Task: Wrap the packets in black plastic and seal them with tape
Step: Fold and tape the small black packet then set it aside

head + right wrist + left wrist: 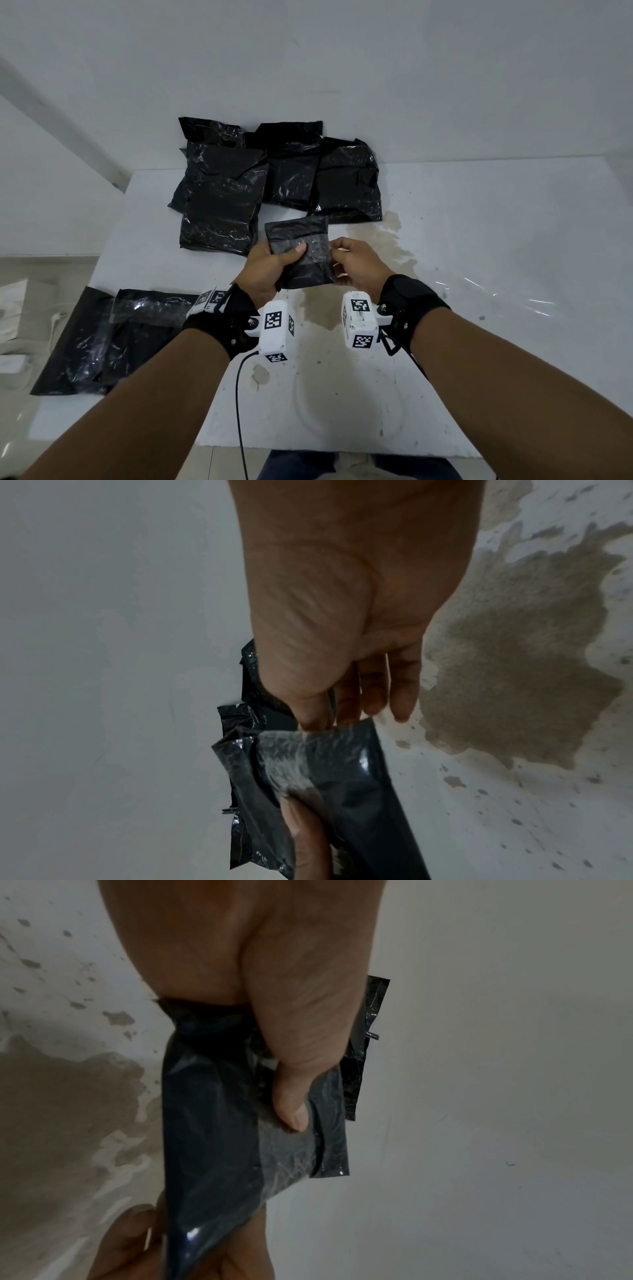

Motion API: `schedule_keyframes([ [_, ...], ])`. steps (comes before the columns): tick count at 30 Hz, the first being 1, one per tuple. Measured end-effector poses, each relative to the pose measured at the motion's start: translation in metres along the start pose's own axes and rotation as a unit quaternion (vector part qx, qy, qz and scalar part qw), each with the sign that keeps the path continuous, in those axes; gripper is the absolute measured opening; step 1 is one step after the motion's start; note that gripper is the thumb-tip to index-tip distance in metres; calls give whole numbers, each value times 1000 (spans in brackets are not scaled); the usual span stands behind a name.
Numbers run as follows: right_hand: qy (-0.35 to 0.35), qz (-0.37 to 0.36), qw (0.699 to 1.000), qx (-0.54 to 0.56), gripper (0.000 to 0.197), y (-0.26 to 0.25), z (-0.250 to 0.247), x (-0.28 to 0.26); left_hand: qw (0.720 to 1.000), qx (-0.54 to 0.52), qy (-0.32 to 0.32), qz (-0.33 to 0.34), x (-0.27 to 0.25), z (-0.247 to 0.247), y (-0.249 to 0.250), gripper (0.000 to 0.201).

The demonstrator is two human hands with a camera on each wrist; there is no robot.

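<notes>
Both forearms reach over the table (479,222), where the left hand (265,265) grips a small black packet (301,253) held in the air, thumb pressed on its clear tape band (317,247), while the right hand (356,263) pinches its right edge. Only the head view shows the pile of wrapped packets (274,178) beyond and another (113,339) at the left edge. Wrist views show instead the left thumb (294,1107) on the tape and the right thumb and fingers (373,693) clasping the packet's end.
</notes>
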State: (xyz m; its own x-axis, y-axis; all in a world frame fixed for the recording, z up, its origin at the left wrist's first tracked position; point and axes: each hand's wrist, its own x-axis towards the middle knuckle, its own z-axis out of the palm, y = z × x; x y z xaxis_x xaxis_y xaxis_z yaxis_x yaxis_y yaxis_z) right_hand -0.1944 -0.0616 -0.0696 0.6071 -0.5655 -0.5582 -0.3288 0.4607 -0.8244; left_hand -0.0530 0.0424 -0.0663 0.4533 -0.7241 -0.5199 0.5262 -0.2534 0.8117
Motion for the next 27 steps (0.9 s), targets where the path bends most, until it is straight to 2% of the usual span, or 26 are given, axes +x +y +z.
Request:
schedule_keyframes([
  [2,67,-24,997,-25,14,3,-4,2,1000,7,17,5,1,-1,1,37],
  [5,182,-82,978,-65,28,9,-10,7,998,31,50,30,5,-4,1,34],
  [8,217,-143,959,-109,31,7,-9,9,993,60,74,64,9,-8,-1,36],
  [11,177,-150,963,-139,21,2,-3,8,991,66,79,83,9,-5,-1,35],
  [14,85,-92,989,-81,24,2,2,9,991,73,64,94,9,-2,-2,35],
  [17,29,-69,996,-42,22,2,4,9,991,83,49,95,8,1,-1,36],
  [21,6,-65,998,-2,8,1,6,7,990,92,53,95,7,2,0,35],
  [27,-1,-57,998,6,12,-1,6,5,990,105,46,82,8,-1,-2,42],
])
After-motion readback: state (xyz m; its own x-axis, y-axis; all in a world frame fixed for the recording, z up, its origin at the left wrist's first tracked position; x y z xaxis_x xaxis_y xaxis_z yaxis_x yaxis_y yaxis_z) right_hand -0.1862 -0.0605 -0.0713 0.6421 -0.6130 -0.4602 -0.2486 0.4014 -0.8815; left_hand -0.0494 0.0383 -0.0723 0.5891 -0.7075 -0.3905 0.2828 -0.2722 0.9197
